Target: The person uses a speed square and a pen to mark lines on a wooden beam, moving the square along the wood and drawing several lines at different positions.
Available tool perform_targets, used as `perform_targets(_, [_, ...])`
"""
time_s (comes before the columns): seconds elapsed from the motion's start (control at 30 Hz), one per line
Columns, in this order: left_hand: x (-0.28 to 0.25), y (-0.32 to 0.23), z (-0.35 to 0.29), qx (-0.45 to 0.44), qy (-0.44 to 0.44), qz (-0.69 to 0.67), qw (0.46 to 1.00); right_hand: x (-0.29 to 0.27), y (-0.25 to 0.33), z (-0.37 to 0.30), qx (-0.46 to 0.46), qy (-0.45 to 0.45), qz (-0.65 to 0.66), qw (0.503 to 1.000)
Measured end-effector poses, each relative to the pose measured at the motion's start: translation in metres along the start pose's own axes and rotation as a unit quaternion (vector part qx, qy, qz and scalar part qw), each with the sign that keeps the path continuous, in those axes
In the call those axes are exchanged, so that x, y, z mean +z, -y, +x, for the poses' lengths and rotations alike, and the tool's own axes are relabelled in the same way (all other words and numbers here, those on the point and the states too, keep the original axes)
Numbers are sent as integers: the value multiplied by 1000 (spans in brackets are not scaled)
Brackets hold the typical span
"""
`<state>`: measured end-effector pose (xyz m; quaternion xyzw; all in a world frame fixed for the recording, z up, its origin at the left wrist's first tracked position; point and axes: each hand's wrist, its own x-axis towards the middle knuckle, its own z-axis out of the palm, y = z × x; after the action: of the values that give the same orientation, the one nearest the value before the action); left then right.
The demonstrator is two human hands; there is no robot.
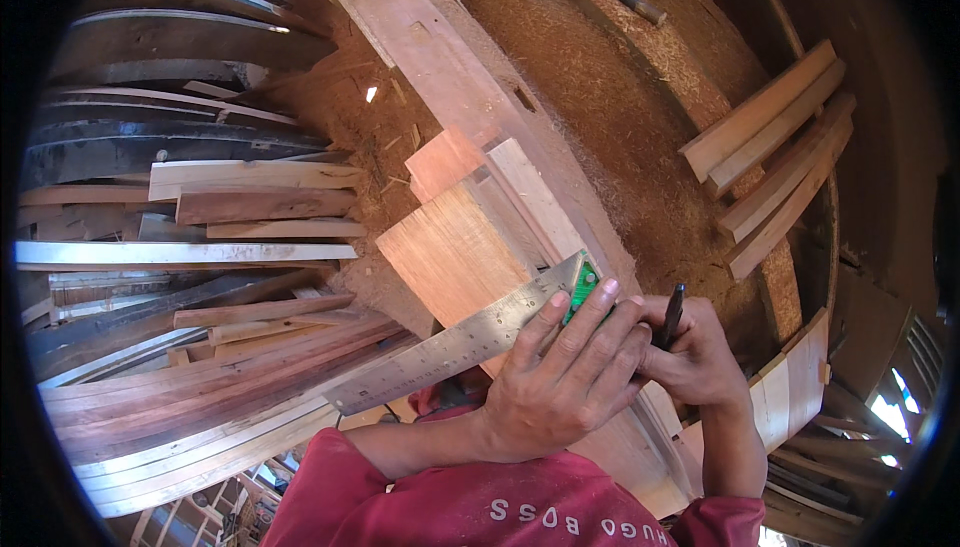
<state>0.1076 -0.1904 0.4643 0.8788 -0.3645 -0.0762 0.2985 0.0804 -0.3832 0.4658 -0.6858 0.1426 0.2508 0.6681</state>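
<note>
A try square with a long metal blade [450,344] and a green handle [580,292] lies across a pale brown wooden board [450,247]. My left hand [570,377] holds the square at its handle, fingers stretched along it and thumb by the blade. Close beside it on the right, my right hand [695,347] is closed around a dark pen [674,315], whose upper end points up. The pen's tip is hidden behind my hands. Beneath the board, a long wooden beam [440,57] runs away from me, with a narrow wood strip [530,187] on it.
Stacked planks [230,367] fill the left side. Several boards [765,117] lean at the right. A chisel-like tool with a wooden handle [645,10] lies at the far right of the beam. Sawdust [590,137] covers the ground.
</note>
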Motion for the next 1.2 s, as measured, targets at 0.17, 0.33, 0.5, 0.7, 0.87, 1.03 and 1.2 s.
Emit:
perform_targets(0.17, [1,-1,1,-8,-10,-1,1000,-25,19,5,4,15,-48,999])
perform_targets(0.33, [0,-2,3,-14,-11,-3,1000,-45,63,10,-122,-145,-14,982])
perform_targets(0.5, [-1,2,3,7,-27,-34,999,-2,87,51,-339,-155,-117,921])
perform_targets(0.7, [-10,14,-3,1,116,-227,967,60,98,86,-382,-1,-238,893])
perform_targets(0.87, [1,7,-8,-56,92,-273,956,70,96,90,-361,31,-281,889])
perform_targets(1.03, [15,12,-16,-55,160,-394,903,74,94,91,-357,31,-301,883])
perform_targets(1.2, [4,8,-12,11,75,-202,976,57,95,81,-344,28,-329,879])
